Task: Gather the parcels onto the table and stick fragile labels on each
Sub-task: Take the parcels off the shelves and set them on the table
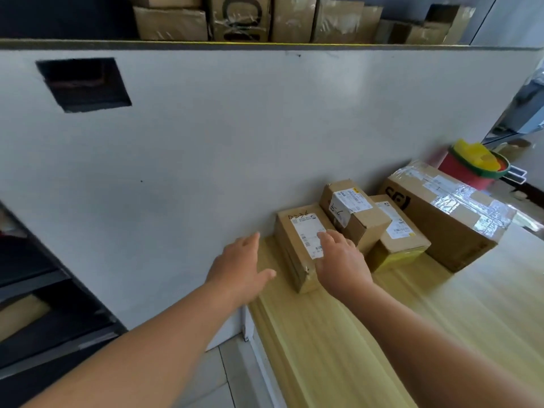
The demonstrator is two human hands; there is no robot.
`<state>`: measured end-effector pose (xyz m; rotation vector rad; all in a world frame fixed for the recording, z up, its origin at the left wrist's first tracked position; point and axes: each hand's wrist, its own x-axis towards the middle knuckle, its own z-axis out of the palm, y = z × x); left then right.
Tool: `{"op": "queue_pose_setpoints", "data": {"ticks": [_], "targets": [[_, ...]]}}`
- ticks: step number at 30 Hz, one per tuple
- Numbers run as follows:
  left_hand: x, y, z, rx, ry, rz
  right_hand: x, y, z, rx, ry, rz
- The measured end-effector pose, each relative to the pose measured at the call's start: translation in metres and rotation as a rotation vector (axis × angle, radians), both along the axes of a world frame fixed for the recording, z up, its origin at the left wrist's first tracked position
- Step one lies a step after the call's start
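The left hand [242, 267] and right hand [343, 262] were found spread, gripping nothing, at the nearest parcel [287, 241], judged rigid, light and best clasped by opposite sides.

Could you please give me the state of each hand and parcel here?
Nearest brown cardboard parcel: flat on yellow wooden table, sealed.
Small brown cardboard parcel: tilted atop other parcels.
Large tape-wrapped cardboard carton: flat, sealed.
Left hand: open, holding nothing.
Right hand: open, over nearest parcel's label.

A parcel depot; labelled cartons [350, 213] below, boxes shelved [241, 19] above.
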<state>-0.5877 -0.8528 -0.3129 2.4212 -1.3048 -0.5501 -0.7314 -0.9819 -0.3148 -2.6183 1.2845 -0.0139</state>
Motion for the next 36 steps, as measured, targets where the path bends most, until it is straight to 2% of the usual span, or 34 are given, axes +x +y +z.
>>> {"op": "queue_pose_setpoints", "data": {"ticks": [7, 19, 28, 36], "targets": [[0.036, 0.119, 0.050, -0.026, -0.288, 0.071, 0.048, 0.090, 0.044, -0.089, 0.017, 0.230], [0.098, 0.406, 0.135, -0.108, -0.506, 0.403, 0.150, 0.335, 0.128, -0.259, -0.145, 0.576], [0.128, 0.597, 0.175, -0.125, -0.646, 0.649, 0.223, 0.517, 0.172, -0.321, -0.300, 0.772], [0.175, 0.683, 0.193, -0.132, -0.635, 0.804, 0.294, 0.604, 0.196, -0.288, -0.336, 0.924]]}}
